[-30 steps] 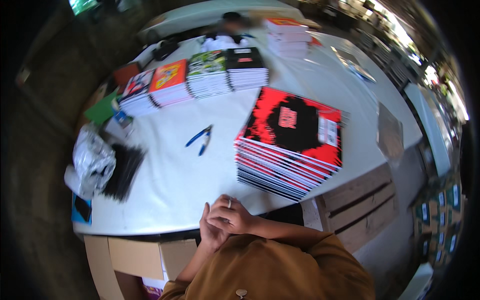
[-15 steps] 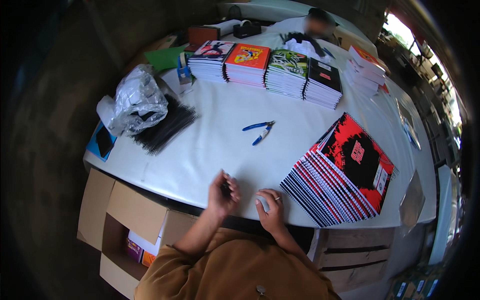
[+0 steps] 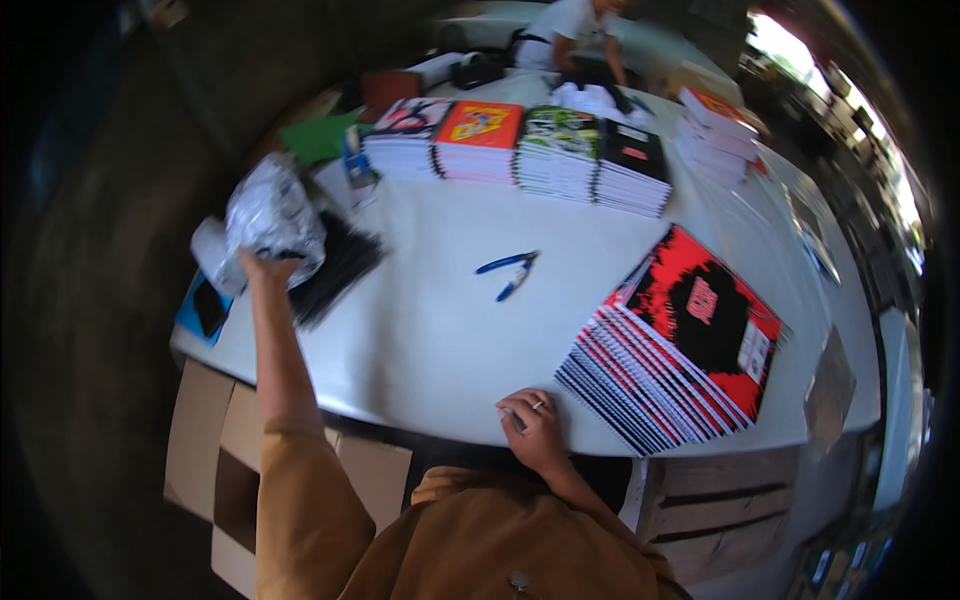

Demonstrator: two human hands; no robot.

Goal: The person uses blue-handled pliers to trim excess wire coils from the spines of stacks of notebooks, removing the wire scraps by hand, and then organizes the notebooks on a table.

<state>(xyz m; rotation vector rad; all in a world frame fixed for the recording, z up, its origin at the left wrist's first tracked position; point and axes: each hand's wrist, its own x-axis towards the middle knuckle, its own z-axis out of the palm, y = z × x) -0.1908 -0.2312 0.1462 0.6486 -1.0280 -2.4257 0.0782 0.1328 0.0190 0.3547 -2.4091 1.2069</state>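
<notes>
My left arm is stretched out to the far left, where my left hand point(image 3: 268, 266) touches the clear plastic bag point(image 3: 275, 205). Its fingers are hidden against the bag. Right beside it lies a bundle of black spiral binding coils point(image 3: 340, 265). Close to the table's front edge, my right hand point(image 3: 536, 428) rests with its fingers curled in; a small greyish thing seems to show at the fingers, too small to name. Blue-handled cutting pliers point(image 3: 510, 270) lie spread in the middle of the table. To the right stands a fanned pile of red and black spiral notebooks point(image 3: 690, 340).
Notebook stacks point(image 3: 480, 140) line the far side, with another stack point(image 3: 715, 140) at the far right. A phone point(image 3: 209, 308) lies on a blue item at the left edge. An open cardboard box point(image 3: 195, 430) stands below the table's left front. Another person point(image 3: 580, 35) is beyond the table.
My left hand has gone from the front edge out to the plastic bag. My right hand's fingers have curled in. The person beyond the table has risen from a bent posture.
</notes>
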